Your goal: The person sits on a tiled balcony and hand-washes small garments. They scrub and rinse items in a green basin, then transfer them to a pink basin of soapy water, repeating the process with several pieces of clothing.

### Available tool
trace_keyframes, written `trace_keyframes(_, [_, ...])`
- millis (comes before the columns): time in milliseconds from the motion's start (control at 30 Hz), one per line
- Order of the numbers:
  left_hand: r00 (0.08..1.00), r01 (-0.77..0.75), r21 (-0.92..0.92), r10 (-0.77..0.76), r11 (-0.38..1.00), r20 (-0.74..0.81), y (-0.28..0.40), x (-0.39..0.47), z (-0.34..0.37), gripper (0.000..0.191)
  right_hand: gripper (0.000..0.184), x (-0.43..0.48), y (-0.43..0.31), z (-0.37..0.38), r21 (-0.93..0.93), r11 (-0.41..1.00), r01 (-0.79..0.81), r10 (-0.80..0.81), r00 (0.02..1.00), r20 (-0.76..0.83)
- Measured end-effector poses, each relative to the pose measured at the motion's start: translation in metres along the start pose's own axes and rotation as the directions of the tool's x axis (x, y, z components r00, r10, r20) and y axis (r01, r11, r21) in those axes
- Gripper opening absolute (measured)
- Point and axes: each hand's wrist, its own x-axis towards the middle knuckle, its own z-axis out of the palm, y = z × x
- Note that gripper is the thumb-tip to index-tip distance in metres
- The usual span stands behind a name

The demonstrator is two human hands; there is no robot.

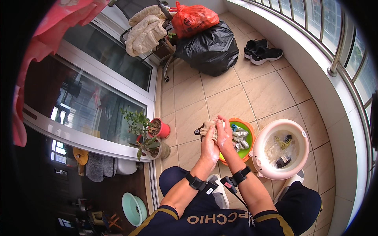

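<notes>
A bunched beige cloth piece (pixel 206 130) with a dark end is pressed between my two hands; its exact kind cannot be told. My left hand (pixel 211 147) grips it from the left, fingers pointing forward. Against its other side lies my right hand (pixel 225 137), with white suds on the skin near the wrist. Just beyond the right hand is an orange-rimmed green basin (pixel 252 134), partly hidden by my arm. Wet grey and blue cloth items (pixel 240 138) lie in it. To the right stands a pink pig-shaped basin (pixel 258 147) of cloudy, sudsy water with dark pieces and a yellow-green cord (pixel 282 143).
Two potted plants (pixel 161 129) stand by the sliding door frame (pixel 150 79) on the left. Farther off are a black plastic bag (pixel 209 50), a red bag (pixel 195 20), a wheeled chair (pixel 167 69) and black sneakers (pixel 264 53). A low wall with railing (pixel 335 65) bounds the right.
</notes>
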Motion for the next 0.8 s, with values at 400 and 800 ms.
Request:
trace_keyframes(400, [0.998,-0.062,0.069,0.063,0.996,-0.018,0.018,0.008,0.005,0.044,0.038,-0.038,-0.05,0.008,-0.127,0.93,0.346,-0.302,0.913,0.273])
trace_keyframes(800, [0.986,-0.15,0.098,0.141,0.984,0.091,-0.001,-0.029,0.031,0.033,0.04,-0.03,-0.068,-0.009,0.23,0.972,-0.053,0.046,0.998,0.037])
